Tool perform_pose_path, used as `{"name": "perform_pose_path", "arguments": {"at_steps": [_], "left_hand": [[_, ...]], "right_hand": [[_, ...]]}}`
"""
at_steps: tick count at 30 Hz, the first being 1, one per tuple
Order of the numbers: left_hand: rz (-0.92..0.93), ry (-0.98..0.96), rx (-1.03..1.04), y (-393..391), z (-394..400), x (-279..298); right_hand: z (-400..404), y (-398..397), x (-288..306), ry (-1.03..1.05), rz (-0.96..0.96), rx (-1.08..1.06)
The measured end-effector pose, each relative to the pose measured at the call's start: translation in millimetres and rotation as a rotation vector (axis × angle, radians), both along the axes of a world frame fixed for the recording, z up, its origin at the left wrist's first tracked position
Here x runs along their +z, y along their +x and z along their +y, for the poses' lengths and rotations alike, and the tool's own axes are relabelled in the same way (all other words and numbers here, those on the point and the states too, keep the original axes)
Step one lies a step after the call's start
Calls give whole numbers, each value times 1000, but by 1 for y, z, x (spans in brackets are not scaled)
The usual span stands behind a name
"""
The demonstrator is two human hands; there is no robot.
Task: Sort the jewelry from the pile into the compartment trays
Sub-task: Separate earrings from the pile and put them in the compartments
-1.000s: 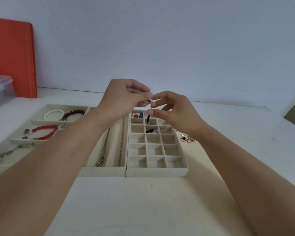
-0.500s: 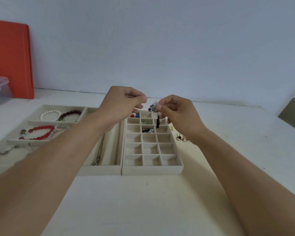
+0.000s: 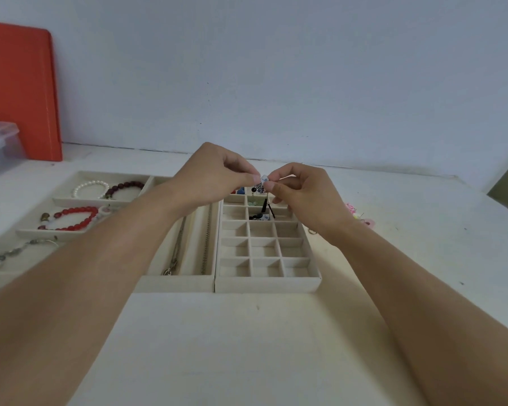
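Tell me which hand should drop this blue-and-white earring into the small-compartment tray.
Probably the right hand: it hovers directly over the grid tray, pinching the earring. The left hand also pinches it.

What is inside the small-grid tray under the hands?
The grid tray holds coloured beads, a green piece and a black-and-white earring in its far cells; near cells look empty. The hands cover some far cells.

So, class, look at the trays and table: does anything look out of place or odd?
Little stands out. Loose pink pieces still lie on the table right of the grid tray, unsorted. Both hands, left and right, pinch a blue-and-white earring above it.
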State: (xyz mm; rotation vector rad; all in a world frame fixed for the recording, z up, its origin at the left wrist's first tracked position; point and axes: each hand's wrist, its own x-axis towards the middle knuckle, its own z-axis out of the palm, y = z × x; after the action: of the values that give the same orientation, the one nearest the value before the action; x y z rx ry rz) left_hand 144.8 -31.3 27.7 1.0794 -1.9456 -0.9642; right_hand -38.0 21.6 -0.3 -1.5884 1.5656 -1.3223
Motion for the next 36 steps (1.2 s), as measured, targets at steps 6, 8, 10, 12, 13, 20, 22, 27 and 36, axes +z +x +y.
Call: {"name": "perform_pose_path", "arguments": {"at_steps": [6, 8, 10, 12, 13, 20, 22, 27, 36], "left_hand": [[-15, -38, -24, 1, 3, 4], [-9, -45, -19, 1, 3, 4], [-9, -46, -19, 1, 3, 4], [-11, -47, -21, 2, 4, 4], [-9, -48, -21, 2, 4, 4], [-11, -61, -30, 0, 5, 3], [-39, -50, -32, 0, 5, 0], [-93, -29, 16, 2, -1, -5], [-249, -1, 22, 3, -6, -12]], "right_hand": [[0, 2, 0, 8, -8, -4], [1, 3, 0, 9, -11, 1], [1, 3, 1, 11, -11, 0], [2, 3, 1, 16, -17, -3], [2, 4, 1, 19, -21, -4], [5, 2, 3, 51, 10, 6], [7, -1, 4, 73, 47, 6], [2, -7, -4, 106, 274, 2], [-3, -7, -9, 146, 486, -35]]}}
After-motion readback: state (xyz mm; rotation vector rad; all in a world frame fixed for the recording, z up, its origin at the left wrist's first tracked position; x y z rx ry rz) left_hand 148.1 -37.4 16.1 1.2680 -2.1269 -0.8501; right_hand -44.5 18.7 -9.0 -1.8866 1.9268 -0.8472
